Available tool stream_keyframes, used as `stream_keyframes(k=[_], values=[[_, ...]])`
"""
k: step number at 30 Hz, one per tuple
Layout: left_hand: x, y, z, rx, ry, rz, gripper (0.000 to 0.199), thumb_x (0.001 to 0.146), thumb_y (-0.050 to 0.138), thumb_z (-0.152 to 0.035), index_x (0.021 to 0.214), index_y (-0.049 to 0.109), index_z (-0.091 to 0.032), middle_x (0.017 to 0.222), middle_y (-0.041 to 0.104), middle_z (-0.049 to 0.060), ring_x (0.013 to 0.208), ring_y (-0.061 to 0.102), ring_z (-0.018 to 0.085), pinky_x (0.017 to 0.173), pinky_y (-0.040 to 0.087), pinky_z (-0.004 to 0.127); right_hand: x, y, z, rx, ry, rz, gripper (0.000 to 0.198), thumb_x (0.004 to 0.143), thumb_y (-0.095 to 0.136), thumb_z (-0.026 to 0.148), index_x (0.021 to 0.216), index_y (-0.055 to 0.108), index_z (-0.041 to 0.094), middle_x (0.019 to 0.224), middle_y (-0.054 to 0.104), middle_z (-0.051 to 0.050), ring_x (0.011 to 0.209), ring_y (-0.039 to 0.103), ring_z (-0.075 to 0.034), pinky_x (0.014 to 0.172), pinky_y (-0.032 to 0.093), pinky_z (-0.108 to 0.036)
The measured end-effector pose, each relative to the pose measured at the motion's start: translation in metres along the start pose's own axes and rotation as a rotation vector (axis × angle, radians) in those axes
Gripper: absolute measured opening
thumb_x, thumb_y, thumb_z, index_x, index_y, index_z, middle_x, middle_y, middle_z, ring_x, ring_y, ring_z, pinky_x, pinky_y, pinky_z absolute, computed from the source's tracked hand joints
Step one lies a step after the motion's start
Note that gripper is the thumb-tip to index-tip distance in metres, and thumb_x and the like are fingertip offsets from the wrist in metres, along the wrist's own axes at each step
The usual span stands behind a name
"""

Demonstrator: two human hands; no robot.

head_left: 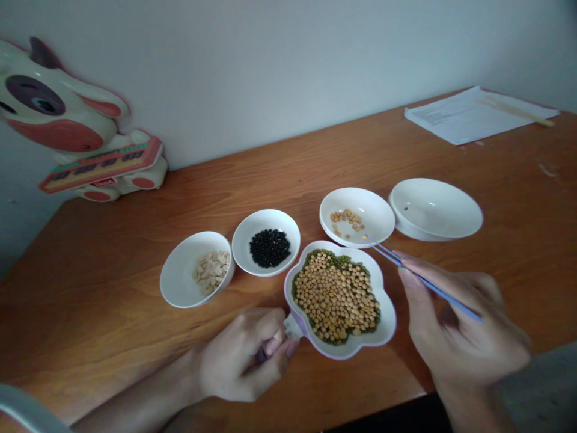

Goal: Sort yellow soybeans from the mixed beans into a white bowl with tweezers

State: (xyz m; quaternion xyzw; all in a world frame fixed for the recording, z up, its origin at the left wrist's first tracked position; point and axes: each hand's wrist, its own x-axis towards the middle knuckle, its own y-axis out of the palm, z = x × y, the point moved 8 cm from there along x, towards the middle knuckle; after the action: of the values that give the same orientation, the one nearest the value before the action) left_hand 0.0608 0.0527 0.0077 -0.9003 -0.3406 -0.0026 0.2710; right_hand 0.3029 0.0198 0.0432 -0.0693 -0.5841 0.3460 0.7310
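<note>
My left hand (247, 355) is closed around the short handle of a white flower-shaped pan (388, 328). Pale yellow soybeans (336, 291) fill its middle, over green mung beans (311, 257) that show along the edge. My right hand (464, 319) pinches blue tweezers (433, 288). Their tips reach over the near rim of a white bowl (378, 210) holding a few soybeans (347, 218). A single soybean (365, 237) is right at the tips; whether they grip it I cannot tell.
On the left stand a bowl (178, 273) of pale flat seeds (211, 270) and a bowl (241, 240) of black beans (270, 248). A bowl (451, 210) with one dark speck is at right. A cow-shaped toy keyboard (103, 162) and papers (455, 120) sit near the wall.
</note>
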Motion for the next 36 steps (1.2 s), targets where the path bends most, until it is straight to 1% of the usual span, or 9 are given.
stream_keyframes(k=[3, 5, 8, 12, 15, 28, 36], values=[[0.0, -0.001, 0.0, 0.001, 0.01, -0.012, 0.03, 0.093, 0.054, -0.004, 0.085, 0.032, -0.024, 0.071, 0.045, -0.006, 0.057, 0.037, 0.008, 0.053, 0.027, 0.023, 0.001, 0.003, -0.006, -0.003, 0.069, -0.012, 0.061, 0.085, 0.08, 0.006, 0.137, 0.07, 0.036, 0.106, 0.084, 0.002, 0.076, 0.075, -0.019, 0.07, 0.055, -0.034], [0.0, 0.0, 0.0, -0.005, 0.011, -0.007, 0.03, 0.093, 0.054, -0.004, 0.085, 0.032, -0.024, 0.071, 0.045, -0.006, 0.057, 0.036, 0.008, 0.053, 0.027, 0.023, 0.001, 0.002, -0.007, 0.017, 0.084, -0.02, 0.055, 0.085, 0.079, 0.005, 0.132, 0.073, 0.033, 0.104, 0.084, 0.001, 0.076, 0.074, -0.018, 0.07, 0.055, -0.034], [0.0, 0.001, 0.002, 0.003, -0.002, -0.011, 0.03, 0.093, 0.054, -0.004, 0.086, 0.032, -0.024, 0.071, 0.044, -0.007, 0.058, 0.036, 0.007, 0.053, 0.027, 0.023, -0.001, 0.002, -0.003, 0.055, 0.048, 0.009, 0.052, 0.084, 0.08, 0.004, 0.127, 0.074, 0.032, 0.102, 0.083, 0.001, 0.073, 0.073, -0.018, 0.069, 0.055, -0.035], [-0.002, 0.001, 0.004, 0.001, -0.025, -0.012, 0.03, 0.094, 0.053, -0.005, 0.085, 0.031, -0.024, 0.07, 0.043, -0.007, 0.057, 0.035, 0.007, 0.054, 0.027, 0.023, -0.002, 0.009, 0.005, 0.158, -0.025, 0.129, 0.04, 0.084, 0.079, 0.004, 0.117, 0.075, 0.026, 0.099, 0.083, 0.0, 0.075, 0.073, -0.017, 0.071, 0.055, -0.034], [-0.003, 0.001, 0.004, 0.014, -0.029, -0.016, 0.03, 0.094, 0.053, -0.006, 0.085, 0.031, -0.024, 0.07, 0.044, -0.007, 0.057, 0.036, 0.008, 0.054, 0.028, 0.023, -0.001, 0.014, 0.007, 0.174, -0.033, 0.176, 0.033, 0.085, 0.077, 0.004, 0.113, 0.075, 0.022, 0.098, 0.083, -0.002, 0.077, 0.072, -0.017, 0.073, 0.054, -0.034], [-0.003, 0.001, 0.004, -0.007, -0.027, -0.009, 0.03, 0.094, 0.053, -0.005, 0.085, 0.032, -0.024, 0.071, 0.044, -0.007, 0.057, 0.036, 0.007, 0.054, 0.028, 0.023, 0.0, 0.02, 0.005, 0.185, -0.005, 0.211, 0.026, 0.089, 0.075, 0.009, 0.112, 0.074, 0.022, 0.097, 0.082, -0.002, 0.077, 0.068, -0.017, 0.074, 0.052, -0.034], [-0.003, 0.001, 0.004, -0.009, -0.032, -0.01, 0.031, 0.094, 0.054, -0.005, 0.085, 0.032, -0.024, 0.069, 0.044, -0.007, 0.057, 0.036, 0.007, 0.054, 0.028, 0.023, 0.0, 0.022, 0.002, 0.194, 0.018, 0.231, 0.025, 0.09, 0.074, 0.011, 0.112, 0.074, 0.023, 0.099, 0.082, -0.001, 0.079, 0.069, -0.018, 0.076, 0.053, -0.035]])
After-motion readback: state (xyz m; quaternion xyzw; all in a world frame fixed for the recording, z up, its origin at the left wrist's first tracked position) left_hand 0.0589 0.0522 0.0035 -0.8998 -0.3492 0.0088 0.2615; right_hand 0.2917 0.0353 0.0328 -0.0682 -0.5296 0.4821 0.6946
